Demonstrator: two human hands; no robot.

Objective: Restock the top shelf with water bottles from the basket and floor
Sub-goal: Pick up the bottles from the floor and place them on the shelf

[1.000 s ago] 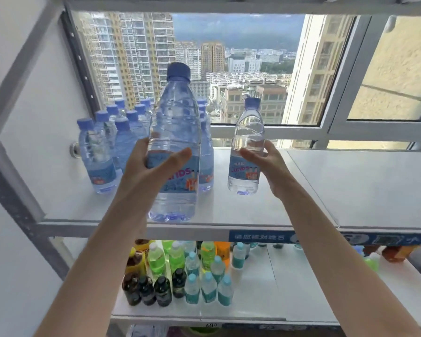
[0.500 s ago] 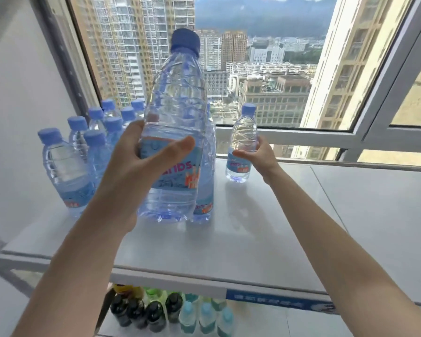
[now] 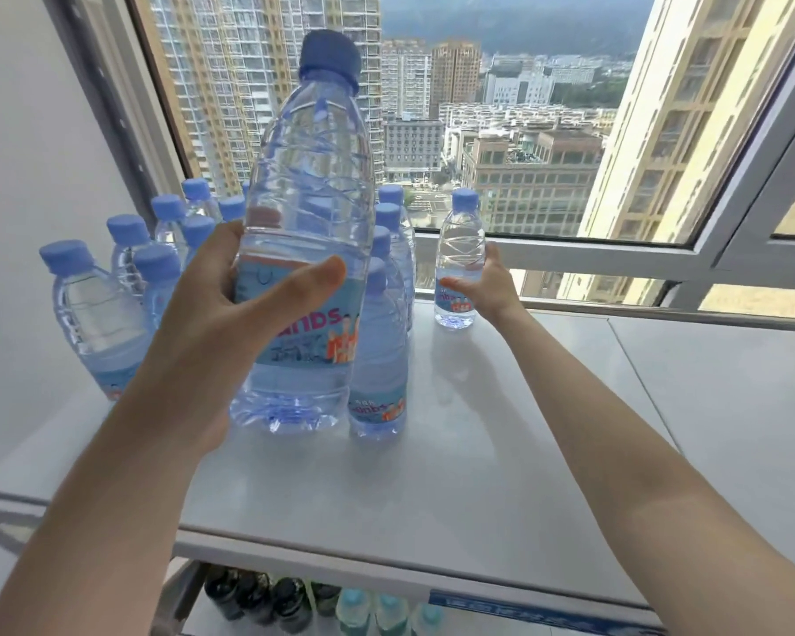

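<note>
Head view: stocked bottles (image 3: pixel 93 314) at left of top shelf (image 3: pixel 501 452); left hand (image 3: pixel 212 309) wrapped round big water bottle (image 3: pixel 308 213), upright, base at shelf level just beside them, contact unclear. Right hand (image 3: pixel 489 286) further back, gripping small water bottle (image 3: pixel 460 263), upright, standing near window frame (image 3: pixel 570 250). Both clear, full, blue-capped; hands well apart; likely set-down straight down, axis vertical.

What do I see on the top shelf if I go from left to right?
Bottle cluster → near bottle gripped by left hand → front bottle → far bottle held by right hand → bare shelf.
</note>
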